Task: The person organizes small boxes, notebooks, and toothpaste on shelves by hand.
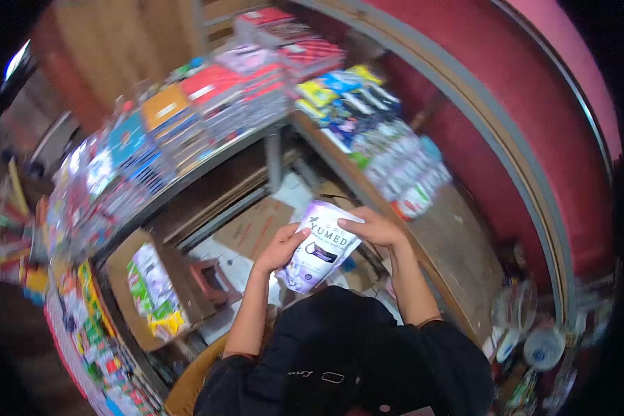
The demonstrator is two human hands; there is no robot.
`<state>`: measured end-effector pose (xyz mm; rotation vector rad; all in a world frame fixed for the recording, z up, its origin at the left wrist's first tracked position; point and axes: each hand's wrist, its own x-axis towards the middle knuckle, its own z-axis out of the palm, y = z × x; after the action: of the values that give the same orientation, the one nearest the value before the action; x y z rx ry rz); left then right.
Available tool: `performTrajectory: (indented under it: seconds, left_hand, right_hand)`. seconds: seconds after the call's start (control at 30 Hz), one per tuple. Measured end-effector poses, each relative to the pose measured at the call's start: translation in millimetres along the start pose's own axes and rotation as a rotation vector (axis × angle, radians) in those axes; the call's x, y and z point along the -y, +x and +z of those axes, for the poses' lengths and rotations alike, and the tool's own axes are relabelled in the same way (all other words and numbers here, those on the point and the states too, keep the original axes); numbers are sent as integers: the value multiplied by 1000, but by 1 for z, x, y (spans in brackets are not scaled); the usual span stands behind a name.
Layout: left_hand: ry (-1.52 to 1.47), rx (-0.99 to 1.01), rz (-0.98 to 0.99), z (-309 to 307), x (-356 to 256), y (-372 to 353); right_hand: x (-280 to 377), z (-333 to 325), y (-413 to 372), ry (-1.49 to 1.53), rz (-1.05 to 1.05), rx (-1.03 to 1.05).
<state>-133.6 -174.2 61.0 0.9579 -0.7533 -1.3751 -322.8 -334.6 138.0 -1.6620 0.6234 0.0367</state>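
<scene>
A white and purple pouch (317, 251) with "YUMED" printed on it is held upright, slightly tilted, in front of my body. My left hand (281, 248) grips its left edge, thumb on the front. On the opposite upper edge, my right hand (376, 227) pinches the pouch, its thumb also on the front. The fingers behind the pouch are hidden.
An open cardboard box (195, 298) with colourful packets stands at lower left. Stacked books (218, 90) line the shelf at upper left. Rows of pouches (402, 163) lie on the wooden bench (454, 243) at right. Clear plastic containers (544, 347) stand at lower right.
</scene>
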Motion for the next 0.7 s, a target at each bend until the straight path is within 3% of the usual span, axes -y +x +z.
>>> performTrajectory:
  seconds: [0.07,0.1,0.13,0.23,0.3,0.37,0.47,0.7]
  left_hand:
    - [132,53,28,30,12,26]
    - [198,71,48,40,17,36]
    - [244,116,-36,48,19,44]
    - [256,-19,81,89,70,74]
    - [134,-129,-274,118,108,90]
    - [-246,70,-360,163,125,103]
    - [-310,179,-435,205,169,137]
    - [-545,72,-674,275,220,192]
  right_hand:
    - [19,-15,-52,-19,200,-115]
    - [-4,-21,-66,-7,-25,-175]
    - [-2,-26,-89,-29,-23,-248]
    - [-21,-47,-141,-113,-66,-411]
    - [-41,-64,-173,-113,-74,-522]
    - [-61,-80,-201,-51,-53,-652]
    - [-70,-106,-243,-51,12,-818]
    - [-120,-178,-303,-14,129,-763]
